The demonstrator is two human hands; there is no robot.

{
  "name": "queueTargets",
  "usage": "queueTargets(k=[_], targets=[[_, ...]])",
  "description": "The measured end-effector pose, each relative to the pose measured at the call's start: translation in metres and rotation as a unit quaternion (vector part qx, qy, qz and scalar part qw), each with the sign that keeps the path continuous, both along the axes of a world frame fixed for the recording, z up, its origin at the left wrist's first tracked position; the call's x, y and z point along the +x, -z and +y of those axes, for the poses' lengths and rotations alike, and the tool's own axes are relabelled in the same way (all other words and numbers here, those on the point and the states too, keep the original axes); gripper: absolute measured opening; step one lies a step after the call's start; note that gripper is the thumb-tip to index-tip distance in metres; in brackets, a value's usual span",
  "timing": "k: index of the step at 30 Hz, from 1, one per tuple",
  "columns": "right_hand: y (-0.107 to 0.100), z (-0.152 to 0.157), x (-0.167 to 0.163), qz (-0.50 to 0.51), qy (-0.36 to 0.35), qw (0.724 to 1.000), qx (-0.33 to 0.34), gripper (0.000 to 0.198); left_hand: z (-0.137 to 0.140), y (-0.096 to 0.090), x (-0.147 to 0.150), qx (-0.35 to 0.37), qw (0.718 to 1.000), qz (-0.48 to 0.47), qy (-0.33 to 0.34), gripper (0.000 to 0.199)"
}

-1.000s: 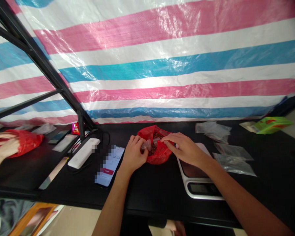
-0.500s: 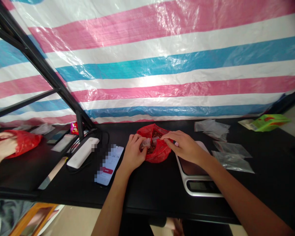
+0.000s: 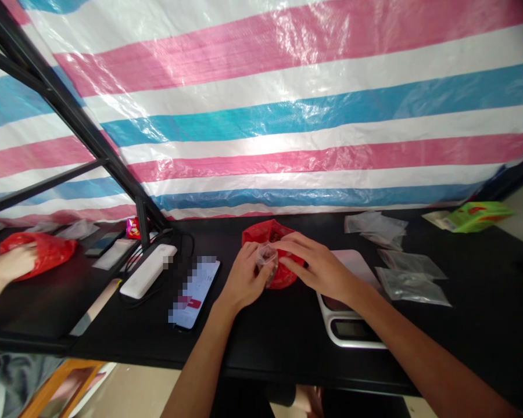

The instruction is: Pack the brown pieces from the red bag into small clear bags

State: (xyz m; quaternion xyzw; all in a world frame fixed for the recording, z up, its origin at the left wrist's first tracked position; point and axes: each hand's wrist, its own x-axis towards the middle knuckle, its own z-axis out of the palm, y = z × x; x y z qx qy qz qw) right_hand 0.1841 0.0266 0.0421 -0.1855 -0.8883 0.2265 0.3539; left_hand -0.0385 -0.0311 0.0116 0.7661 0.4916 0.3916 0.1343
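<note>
A small clear plastic bag (image 3: 267,253) stands with its mouth up in my left hand (image 3: 243,277), whose fingers and thumb are closed round it. My right hand (image 3: 316,260) is at the right side of that bag, fingers stretched and apart. Whether its fingertips touch the bag's rim I cannot tell. Behind and beneath both hands lies a red plastic bag (image 3: 290,278), open at the top, holding small brown pellet-like pieces (image 3: 275,235). My hands cover part of it. What is inside the clear bag is hard to make out.
A kitchen scale (image 3: 337,322) sits under my right forearm. Several clear zip bags (image 3: 412,284) and a green packet (image 3: 479,216) lie to the right. At left are a phone (image 3: 196,296), a white power strip (image 3: 148,271) and a black frame post. Another person's hand (image 3: 24,261) is in a red bag.
My left hand has brought the clear bag upright, out of the red bag's opening and nearer to me. My right hand's fingers have spread beside it. The other person's hand has shifted slightly.
</note>
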Motion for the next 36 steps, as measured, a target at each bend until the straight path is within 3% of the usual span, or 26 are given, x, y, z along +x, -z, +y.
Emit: queueTargets(k=[4,7,10,12,16,18,20,24,28,36], targets=[[-0.002,-0.002,-0.001,0.054,-0.002,0.998,-0.033,0.018,-0.001,0.004,0.004,-0.005,1.0,-0.015,0.027,0.042],[-0.014,0.006,0.012,0.107,-0.012,0.987,-0.116,0.004,-0.001,0.007,0.002,0.002,0.999,-0.044,0.017,0.048],[-0.027,0.022,0.04,0.124,0.005,0.97,-0.211,0.015,0.0,0.01,-0.001,0.011,0.998,-0.066,-0.019,0.046],[-0.031,0.034,0.063,0.085,0.028,0.959,-0.269,0.023,0.001,0.011,-0.003,0.01,0.997,-0.069,-0.041,0.045],[-0.026,0.05,0.102,-0.124,-0.01,0.934,-0.335,0.03,0.002,0.009,-0.002,0.003,0.996,-0.063,-0.063,0.042],[-0.022,0.054,0.111,-0.169,-0.023,0.928,-0.33,0.042,0.003,0.009,-0.002,0.002,0.996,-0.059,-0.064,0.042],[-0.02,0.056,0.113,-0.153,0.0,0.945,-0.289,0.054,0.003,0.008,-0.002,-0.001,0.997,-0.052,-0.062,0.042],[-0.025,0.056,0.106,-0.068,0.074,0.972,-0.214,0.051,0.003,0.008,-0.003,-0.006,0.997,-0.047,-0.068,0.043],[-0.028,0.056,0.104,-0.038,0.068,0.967,-0.243,0.043,0.004,0.008,-0.003,-0.01,0.996,-0.049,-0.068,0.044],[-0.03,0.055,0.109,-0.107,0.019,0.962,-0.249,0.042,0.004,0.006,-0.002,-0.014,0.997,-0.044,-0.065,0.042]])
